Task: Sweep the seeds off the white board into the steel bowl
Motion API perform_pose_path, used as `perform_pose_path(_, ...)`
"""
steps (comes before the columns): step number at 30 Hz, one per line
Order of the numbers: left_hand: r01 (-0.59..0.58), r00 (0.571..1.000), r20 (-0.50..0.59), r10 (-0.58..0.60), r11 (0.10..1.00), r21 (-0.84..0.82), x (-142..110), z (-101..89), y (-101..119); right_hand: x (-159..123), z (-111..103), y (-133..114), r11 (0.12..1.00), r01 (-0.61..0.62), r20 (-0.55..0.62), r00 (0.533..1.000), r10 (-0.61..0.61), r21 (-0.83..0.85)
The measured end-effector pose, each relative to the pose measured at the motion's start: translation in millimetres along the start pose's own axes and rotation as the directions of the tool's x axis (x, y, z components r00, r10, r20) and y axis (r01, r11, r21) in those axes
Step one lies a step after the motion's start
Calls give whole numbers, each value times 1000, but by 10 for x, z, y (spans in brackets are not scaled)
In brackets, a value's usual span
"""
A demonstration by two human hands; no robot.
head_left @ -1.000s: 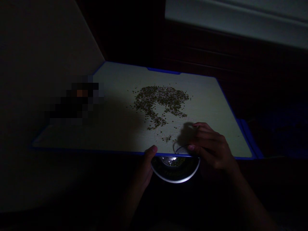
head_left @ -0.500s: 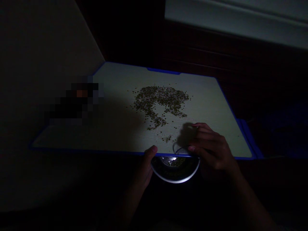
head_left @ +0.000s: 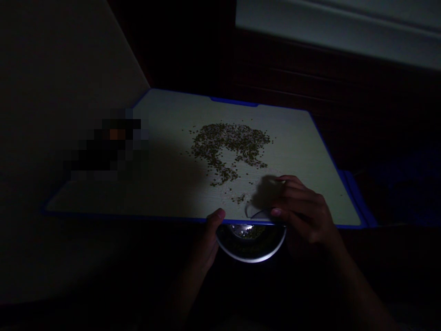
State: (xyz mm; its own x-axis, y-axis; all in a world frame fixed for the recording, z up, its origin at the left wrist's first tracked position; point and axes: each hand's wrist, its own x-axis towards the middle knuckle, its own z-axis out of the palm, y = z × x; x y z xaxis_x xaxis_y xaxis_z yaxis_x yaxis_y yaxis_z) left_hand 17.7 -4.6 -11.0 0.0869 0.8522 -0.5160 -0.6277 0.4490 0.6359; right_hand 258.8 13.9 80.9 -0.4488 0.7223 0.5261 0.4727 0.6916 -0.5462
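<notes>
Small greenish-brown grains, perhaps seeds or beans, lie scattered on a pale folding tabletop with a blue rim. A shiny metal bowl is under the table's near edge, with some grains inside; its far part is hidden by the tabletop. My left hand grips the bowl's left side, its thumb over the table edge. Pinched in my right hand is a thin, see-through piece with a curved edge, held low against the tabletop near the edge above the bowl. A few grains lie just beyond it.
A blurred-out dark patch covers the table's left side. Something blue is beside the right edge. A pale wall stands at left and a light ledge at upper right. The room is very dark.
My right hand and the see-through piece have shifted very slightly at the near edge. My left hand, the bowl and the main spread of grains look the same.
</notes>
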Motion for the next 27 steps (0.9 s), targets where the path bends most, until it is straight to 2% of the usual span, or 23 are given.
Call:
perform_pose_path(7, -2, 999, -36, 3, 1000, 20, 1, -15, 0, 16, 29, 33, 980, -64, -141, 989, 38, -188)
perform_pose_path(18, -7, 1000, -7, 7, 1000, 8, -8, -2, 13, 14, 23, 67, 969, -23, -71, 997, 6, -245)
perform_pose_path(27, 7, 1000, -15, -7, 1000, 7, -13, -8, 1, 5, 28, 80, 978, -24, -80, 997, 8, -206)
